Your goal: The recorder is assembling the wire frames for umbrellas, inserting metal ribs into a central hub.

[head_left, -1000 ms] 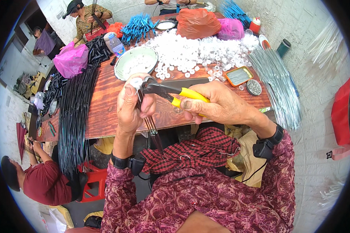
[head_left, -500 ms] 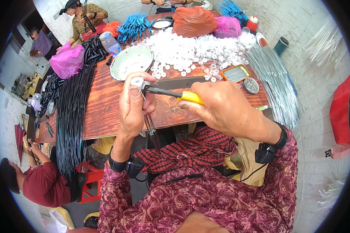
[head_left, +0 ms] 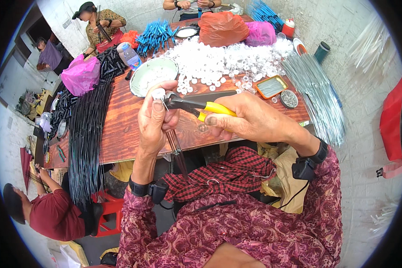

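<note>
My left hand (head_left: 150, 125) pinches a small white round plastic piece (head_left: 158, 93) between thumb and fingers. A short thin wire sticks out beside it, and a bundle of thin dark metal rods (head_left: 176, 149) hangs below the hand toward my lap. My right hand (head_left: 261, 115) grips pliers (head_left: 219, 108) with yellow handles and dark jaws. The jaws are right by the wire at the white piece; whether they bite on it I cannot tell. Both yellow handles show, slightly apart.
On the wooden table (head_left: 125, 134) stand a pale bowl (head_left: 140, 76), a heap of white plastic rings (head_left: 228, 60), a yellow-rimmed tray (head_left: 272, 87) and a tin of small parts (head_left: 289, 99). Dark rods (head_left: 89, 143) lie left, silvery rods (head_left: 317, 98) right. Several people work nearby.
The pliers have turned in my right hand, so both handles now show and stand apart. My right hand has shifted slightly; my left hand still holds the white plastic piece.
</note>
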Action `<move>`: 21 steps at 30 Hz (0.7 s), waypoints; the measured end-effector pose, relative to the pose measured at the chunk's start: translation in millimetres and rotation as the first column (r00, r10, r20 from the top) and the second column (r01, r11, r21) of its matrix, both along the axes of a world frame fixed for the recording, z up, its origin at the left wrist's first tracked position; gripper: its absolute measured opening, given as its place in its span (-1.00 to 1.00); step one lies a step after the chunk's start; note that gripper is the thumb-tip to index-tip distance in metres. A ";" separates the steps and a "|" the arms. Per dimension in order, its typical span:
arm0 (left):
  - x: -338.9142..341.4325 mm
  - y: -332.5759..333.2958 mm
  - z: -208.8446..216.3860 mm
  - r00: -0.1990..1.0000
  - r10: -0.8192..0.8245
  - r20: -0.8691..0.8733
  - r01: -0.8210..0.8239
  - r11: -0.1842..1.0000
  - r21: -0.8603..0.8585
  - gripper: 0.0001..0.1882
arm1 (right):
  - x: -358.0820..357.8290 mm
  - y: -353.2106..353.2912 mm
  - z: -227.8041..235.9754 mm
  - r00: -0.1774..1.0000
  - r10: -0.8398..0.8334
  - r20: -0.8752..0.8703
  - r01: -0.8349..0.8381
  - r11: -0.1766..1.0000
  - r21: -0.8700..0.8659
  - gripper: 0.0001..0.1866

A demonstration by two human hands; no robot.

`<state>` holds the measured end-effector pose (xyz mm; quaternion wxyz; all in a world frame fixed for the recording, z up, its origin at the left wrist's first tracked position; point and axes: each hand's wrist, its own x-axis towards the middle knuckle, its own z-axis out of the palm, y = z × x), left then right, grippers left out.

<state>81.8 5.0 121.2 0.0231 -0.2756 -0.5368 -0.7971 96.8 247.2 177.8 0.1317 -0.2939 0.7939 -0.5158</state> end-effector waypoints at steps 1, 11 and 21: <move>1.1 -0.5 1.1 1.000 -0.001 0.002 0.001 1.000 -0.001 -0.39 | 0.6 1.9 -1.2 0.996 0.011 -0.089 -0.008 0.999 0.032 -0.63; 2.9 -1.7 1.5 0.999 -0.044 0.019 0.044 0.999 0.017 -0.50 | 3.0 6.8 3.6 0.980 0.013 -0.197 0.010 0.993 0.116 -0.62; 9.3 -1.2 7.0 0.995 -0.010 0.103 0.012 1.000 -0.021 -0.53 | 0.3 11.3 8.8 0.971 0.052 -0.232 -0.019 0.990 0.141 -0.67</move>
